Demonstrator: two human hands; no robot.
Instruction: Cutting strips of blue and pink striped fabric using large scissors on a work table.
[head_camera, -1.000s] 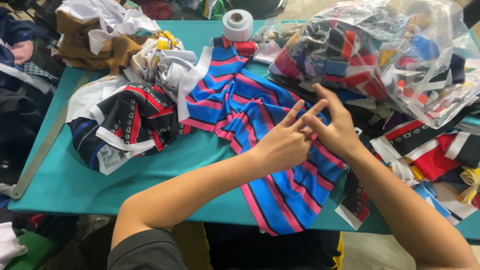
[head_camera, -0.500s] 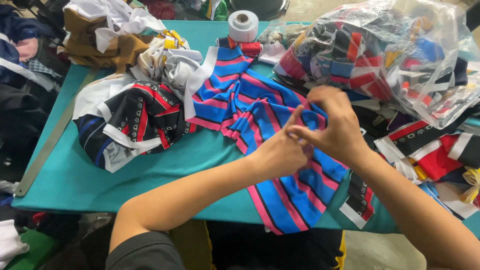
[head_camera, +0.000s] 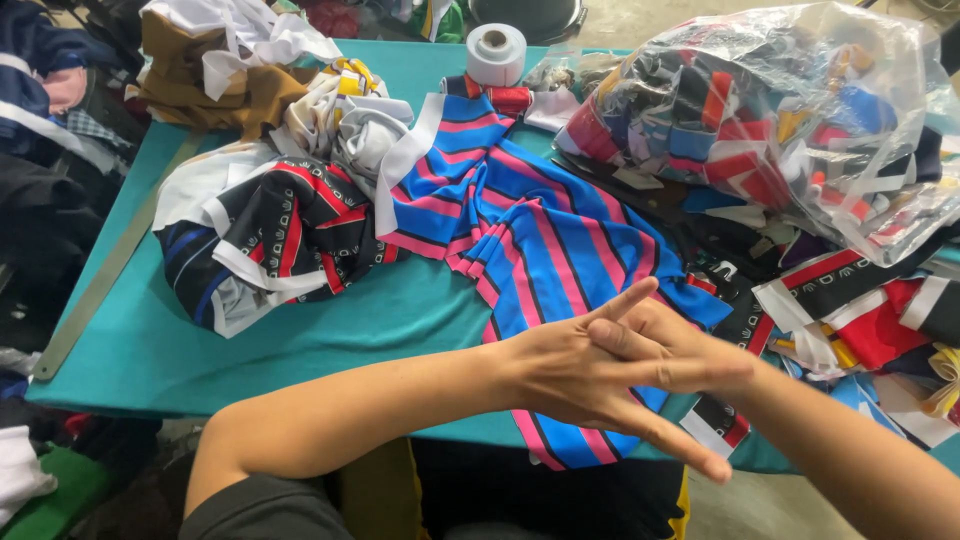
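I see my left hand (head_camera: 570, 375) and right hand (head_camera: 665, 350) pressed together over the near edge of the teal tabletop (head_camera: 330, 325), fingers spread and crossed, gripping nothing. Directly under them lies the blue, pink and black striped fabric (head_camera: 540, 230), draped from the middle of the tabletop down over the near edge. At the far right sits a clear plastic bag (head_camera: 800, 120), bulging, stuffed with folded cloth pieces in red, blue, black and white. More loose trim pieces (head_camera: 860, 320) spill just below it. A white tape roll (head_camera: 496, 53) stands upright at the far edge. To the left lies a black patterned fabric bundle (head_camera: 270, 240) with white strips, and beyond it a brown cloth heap (head_camera: 200, 75).
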